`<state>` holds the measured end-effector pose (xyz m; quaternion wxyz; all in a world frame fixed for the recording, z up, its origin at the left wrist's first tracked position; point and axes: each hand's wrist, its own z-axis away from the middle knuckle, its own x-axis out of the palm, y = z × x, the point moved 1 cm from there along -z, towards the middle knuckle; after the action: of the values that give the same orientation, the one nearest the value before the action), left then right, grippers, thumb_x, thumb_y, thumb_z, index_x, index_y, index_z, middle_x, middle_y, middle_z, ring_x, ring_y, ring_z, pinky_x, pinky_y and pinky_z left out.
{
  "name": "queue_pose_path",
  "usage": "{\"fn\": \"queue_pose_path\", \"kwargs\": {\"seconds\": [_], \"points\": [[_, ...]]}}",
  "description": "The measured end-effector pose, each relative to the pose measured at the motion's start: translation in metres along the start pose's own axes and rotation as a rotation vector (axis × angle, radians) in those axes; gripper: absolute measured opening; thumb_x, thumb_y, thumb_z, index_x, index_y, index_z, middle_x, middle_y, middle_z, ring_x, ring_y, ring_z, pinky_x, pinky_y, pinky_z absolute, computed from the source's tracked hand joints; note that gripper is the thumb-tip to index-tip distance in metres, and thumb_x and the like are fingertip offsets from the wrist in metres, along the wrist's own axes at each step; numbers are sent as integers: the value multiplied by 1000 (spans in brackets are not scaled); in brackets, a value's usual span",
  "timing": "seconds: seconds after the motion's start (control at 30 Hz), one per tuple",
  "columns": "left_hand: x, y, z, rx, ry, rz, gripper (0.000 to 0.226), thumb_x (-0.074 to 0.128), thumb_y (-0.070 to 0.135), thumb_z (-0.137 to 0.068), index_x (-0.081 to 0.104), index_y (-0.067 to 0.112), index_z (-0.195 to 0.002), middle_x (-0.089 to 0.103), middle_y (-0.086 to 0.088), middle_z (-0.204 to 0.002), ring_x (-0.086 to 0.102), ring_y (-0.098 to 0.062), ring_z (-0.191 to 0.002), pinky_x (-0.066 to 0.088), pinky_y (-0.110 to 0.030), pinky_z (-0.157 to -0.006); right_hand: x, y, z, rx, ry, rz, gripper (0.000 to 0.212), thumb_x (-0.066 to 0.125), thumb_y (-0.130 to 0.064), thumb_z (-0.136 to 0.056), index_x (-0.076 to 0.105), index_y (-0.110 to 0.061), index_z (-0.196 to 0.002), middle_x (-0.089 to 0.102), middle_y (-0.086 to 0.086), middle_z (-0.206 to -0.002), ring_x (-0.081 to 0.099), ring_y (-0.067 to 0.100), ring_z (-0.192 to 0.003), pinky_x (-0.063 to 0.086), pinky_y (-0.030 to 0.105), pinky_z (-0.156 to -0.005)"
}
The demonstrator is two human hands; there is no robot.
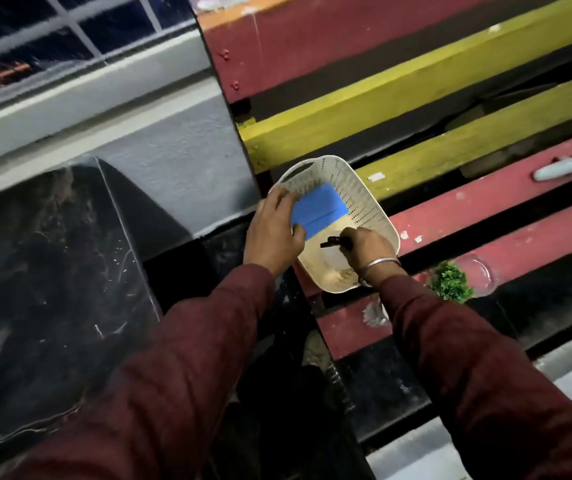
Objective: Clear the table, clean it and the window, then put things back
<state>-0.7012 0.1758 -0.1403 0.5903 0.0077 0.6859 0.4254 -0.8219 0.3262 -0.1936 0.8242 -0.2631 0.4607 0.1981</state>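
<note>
A white perforated plastic basket (364,192) sits on the slatted table (485,209) of red and yellow planks. My left hand (272,233) holds a flat blue scraper (319,209) over the basket, thumb along its lower edge. Inside the basket my right hand (367,245) grips a small dark object (331,241); what it is I cannot tell. A pale cloth (326,268) lies in the basket bottom. The window (70,29) with white bars is at the upper left.
A small green plant in a clear glass (451,282) lies on a red plank right of my right wrist. A pale blue handle-like object (561,168) lies further right. A dark chair with a clear cover (52,271) stands at the left.
</note>
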Motion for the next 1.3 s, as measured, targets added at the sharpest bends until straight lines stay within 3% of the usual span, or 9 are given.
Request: {"fn": "queue_pose_path", "kwargs": {"seconds": [0.27, 0.43, 0.53, 0.63, 0.7, 0.83, 0.97, 1.1, 1.3], "points": [[60, -2, -3, -120, -345, 37, 106, 84, 40, -72, 26, 15, -156, 26, -4, -163, 21, -21, -151, 25, -39, -121, -32, -23, -8, 82, 266, -319, 27, 66, -34, -81, 67, -9, -92, 69, 19, -88, 63, 39, -86, 44, 35, -64], [73, 25, -22, -283, -34, 443, 37, 65, 37, -87, 61, 20, -119, 69, -1, -113, 66, -21, -106, 54, -42, -90, -50, -51, 1, -43, 429, -352, 42, 54, -54, -84, 61, -14, -77, 66, 10, -68, 63, 30, -63, 47, 34, -53], [71, 25, -23, -437, 84, 582, 31, 65, 39, -84, 63, 20, -108, 71, 5, -94, 68, -15, -89, 57, -39, -80, -50, -46, -3, -87, 454, -558, 49, 34, -58, -92, 54, -19, -71, 59, -1, -59, 55, 18, -54, 36, 29, -47], [73, 19, -26, -435, 141, 555, 21, 74, 22, -87, 61, 17, -103, 66, 12, -83, 62, 3, -76, 53, -27, -74, -21, -24, -40, 109, 420, -749, 35, 46, -38, -95, 60, -12, -77, 65, 8, -70, 61, 26, -67, 43, 34, -57], [73, 18, -27, -403, 157, 548, 24, 74, 16, -88, 57, 20, -104, 64, 17, -83, 61, 10, -76, 48, -13, -69, 9, -10, -72, 217, 236, -663, 18, 57, -21, -89, 66, -6, -92, 70, 16, -93, 64, 33, -90, 47, 36, -75], [79, 8, -27, -385, 182, 529, 26, 74, 19, -87, 56, 20, -106, 65, 15, -88, 63, 5, -83, 47, -11, -71, 53, 2, -117, 255, 21, -538, 38, 62, -15, -83, 56, 3, -116, 58, 25, -119, 56, 37, -109, 45, 37, -88], [81, 2, -33, -353, 252, 477, 34, 74, 19, -86, 57, 14, -114, 63, 19, -92, 62, 5, -86, 46, -7, -75, 76, 2, -141, 315, 93, -498, 44, 66, -14, -81, 50, 4, -117, 52, 25, -118, 55, 40, -106, 46, 41, -83], [81, -2, -38, -370, 259, 493, 68, 74, 18, -85, 43, 15, -145, 67, 11, -103, 64, 0, -94, 53, -17, -83, 92, -1, -146, 331, 163, -413, 44, 66, -16, -82, 48, 2, -117, 50, 24, -118, 58, 40, -102, 47, 41, -75], [85, -9, -38, -396, 244, 567, 63, 73, 14, -87, 47, 13, -143, 66, 10, -104, 64, -2, -96, 52, -18, -80, 95, 1, -151, 334, 141, -526, 32, 66, -26, -75, 66, -4, -98, 64, 22, -99, 64, 37, -89, 49, 36, -69]]}}
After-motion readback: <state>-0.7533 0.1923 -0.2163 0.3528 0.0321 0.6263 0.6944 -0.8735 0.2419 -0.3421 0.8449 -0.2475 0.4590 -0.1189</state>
